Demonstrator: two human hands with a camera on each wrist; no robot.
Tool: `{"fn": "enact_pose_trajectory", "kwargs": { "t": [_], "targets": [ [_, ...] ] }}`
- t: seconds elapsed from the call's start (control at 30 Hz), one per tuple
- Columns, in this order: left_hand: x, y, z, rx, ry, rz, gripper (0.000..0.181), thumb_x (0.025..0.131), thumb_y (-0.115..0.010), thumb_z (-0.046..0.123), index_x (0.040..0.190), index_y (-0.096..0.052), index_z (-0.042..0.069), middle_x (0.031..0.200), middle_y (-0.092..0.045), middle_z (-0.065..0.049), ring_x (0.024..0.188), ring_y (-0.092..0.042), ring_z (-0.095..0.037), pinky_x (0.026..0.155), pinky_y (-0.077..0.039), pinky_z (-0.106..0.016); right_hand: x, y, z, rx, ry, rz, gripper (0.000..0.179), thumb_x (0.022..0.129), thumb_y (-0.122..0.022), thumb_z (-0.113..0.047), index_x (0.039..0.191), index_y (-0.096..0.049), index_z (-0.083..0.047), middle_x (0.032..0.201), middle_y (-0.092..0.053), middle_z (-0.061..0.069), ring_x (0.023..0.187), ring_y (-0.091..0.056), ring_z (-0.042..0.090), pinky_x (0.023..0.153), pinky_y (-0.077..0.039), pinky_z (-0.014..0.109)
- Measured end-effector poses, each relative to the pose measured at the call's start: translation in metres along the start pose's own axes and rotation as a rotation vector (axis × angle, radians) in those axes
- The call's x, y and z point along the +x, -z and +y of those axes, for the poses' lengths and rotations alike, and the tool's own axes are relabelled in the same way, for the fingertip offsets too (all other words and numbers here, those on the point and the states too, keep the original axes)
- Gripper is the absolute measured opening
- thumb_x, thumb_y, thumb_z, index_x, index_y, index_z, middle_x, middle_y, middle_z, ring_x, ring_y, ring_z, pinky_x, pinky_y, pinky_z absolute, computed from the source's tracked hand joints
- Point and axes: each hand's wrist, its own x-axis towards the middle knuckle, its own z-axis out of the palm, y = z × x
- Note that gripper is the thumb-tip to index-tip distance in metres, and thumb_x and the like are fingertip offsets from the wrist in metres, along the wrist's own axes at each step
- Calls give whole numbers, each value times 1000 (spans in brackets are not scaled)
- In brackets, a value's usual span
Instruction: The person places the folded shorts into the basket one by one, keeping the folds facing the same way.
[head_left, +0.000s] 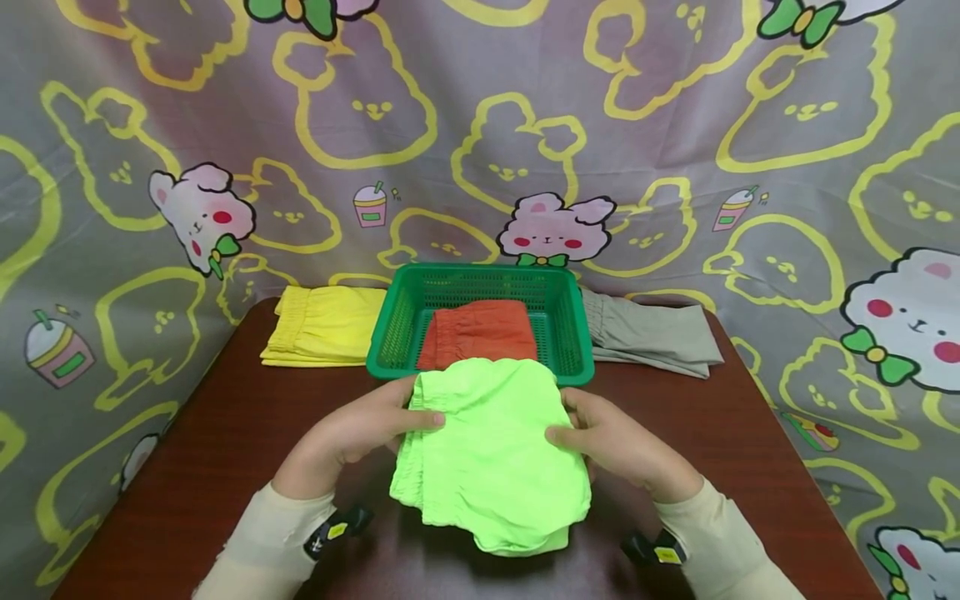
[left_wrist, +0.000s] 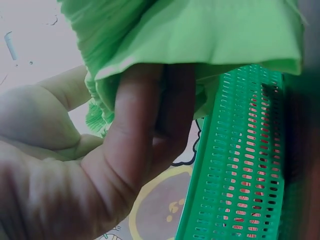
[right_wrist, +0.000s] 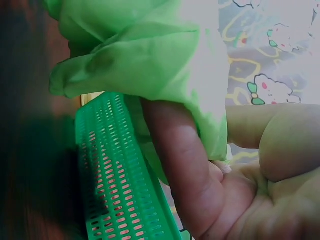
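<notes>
A folded neon-green garment with a gathered elastic waistband, likely shorts (head_left: 495, 458), is held up between both hands in front of the basket. My left hand (head_left: 367, 429) grips its waistband side, thumb on top and fingers tucked beneath, as the left wrist view shows. On the opposite side my right hand (head_left: 618, 437) pinches the folded edge the same way, its fingers under the cloth (right_wrist: 150, 55). Just behind stands a green plastic basket (head_left: 581, 333) with slotted walls. Inside it lies a folded orange-red garment (head_left: 483, 329), its near part hidden by the green one.
A folded yellow garment (head_left: 330, 325) lies on the table left of the basket, and a folded grey one (head_left: 652, 333) lies to its right. The brown table (head_left: 225, 450) meets a patterned cloth backdrop (head_left: 450, 125) at the back and sides.
</notes>
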Motion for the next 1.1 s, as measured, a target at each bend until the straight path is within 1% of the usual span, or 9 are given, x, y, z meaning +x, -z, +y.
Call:
{"fn": "enact_pose_trajectory", "kwargs": {
  "t": [0.1,0.23,0.33,0.5,0.67,0.8,0.9,1.0,1.1],
  "targets": [
    [0,0,0,-4,-14,21,55,101,-66,22,149,-40,10,128,-65,-15,99,-74,-32,76,-61,-53,0,1,-2,5,17,5,37,104,-61,-22,126,-45,4,94,-69,14,75,-71,25,60,-60,40],
    [2,0,-2,-16,-11,76,55,100,-68,23,148,-43,12,128,-65,-15,98,-74,-31,76,-61,-54,2,5,-1,34,45,7,39,105,-59,-20,130,-44,5,100,-71,16,84,-73,23,70,-61,38],
    [4,2,-2,-22,-12,113,56,99,-69,24,147,-44,9,125,-66,-15,96,-74,-30,76,-61,-53,5,6,-1,43,60,23,42,105,-60,-20,133,-43,6,106,-72,16,91,-73,23,77,-61,38],
    [6,6,0,-46,-42,159,57,99,-69,24,146,-45,4,120,-69,-15,95,-74,-27,77,-61,-51,11,7,-3,55,71,49,42,105,-61,-21,132,-43,5,106,-73,16,92,-74,23,78,-61,38],
    [8,11,3,-80,-57,184,55,100,-68,25,146,-45,4,118,-70,-14,96,-74,-27,81,-61,-49,17,11,-8,59,79,80,41,104,-62,-22,130,-45,5,99,-73,15,87,-74,21,77,-61,38],
    [12,14,7,-57,-53,236,53,99,-69,28,143,-49,6,116,-71,-11,96,-73,-23,84,-60,-42,21,15,-15,29,45,124,41,103,-63,-25,128,-48,3,93,-71,12,83,-72,20,75,-60,35],
    [15,17,8,-52,-43,263,52,100,-68,28,143,-50,7,113,-72,-10,95,-72,-22,84,-59,-40,24,18,-18,-3,21,143,43,103,-64,-28,131,-49,1,93,-70,11,85,-71,21,76,-59,34],
    [18,19,9,-55,-37,272,51,100,-67,28,144,-50,7,110,-72,-9,93,-72,-22,83,-59,-40,27,20,-20,-30,8,164,46,103,-64,-28,136,-49,-1,95,-70,11,87,-71,21,77,-59,34],
    [21,21,12,-62,-30,278,50,101,-66,29,144,-50,10,113,-72,-9,97,-72,-21,85,-58,-39,31,21,-23,-46,0,185,46,103,-63,-26,139,-48,-2,97,-70,12,88,-72,20,78,-59,33]
  ]
}}
